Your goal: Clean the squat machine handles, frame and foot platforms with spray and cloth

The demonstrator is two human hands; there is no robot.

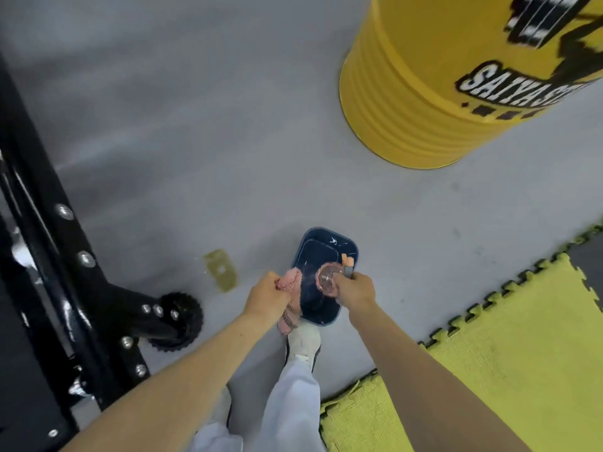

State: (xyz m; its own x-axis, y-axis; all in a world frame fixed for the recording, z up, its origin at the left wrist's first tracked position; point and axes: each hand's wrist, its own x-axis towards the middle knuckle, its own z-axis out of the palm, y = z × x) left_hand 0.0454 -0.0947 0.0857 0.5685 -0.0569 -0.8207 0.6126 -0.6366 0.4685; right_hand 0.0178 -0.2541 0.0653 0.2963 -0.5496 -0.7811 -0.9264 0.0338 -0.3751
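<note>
My left hand (266, 296) grips a pink cloth (291, 279), bunched at the top with a tail hanging below the fist. My right hand (355, 288) holds a pink see-through spray bottle (328, 278) with an orange and grey trigger head, its nozzle turned toward the cloth. Both hands hover over a dark blue tray (326, 246) on the grey floor. The black frame of the squat machine (49, 256), with bolts and a round knurled foot (181, 318), runs along the left edge.
A large yellow drum (424, 93) with black lettering stands at the upper right. Yellow interlocking foam mats (489, 353) cover the floor at the lower right. A yellowish tag (222, 270) lies on the floor left of the tray. My white shoe (303, 344) is just below the tray.
</note>
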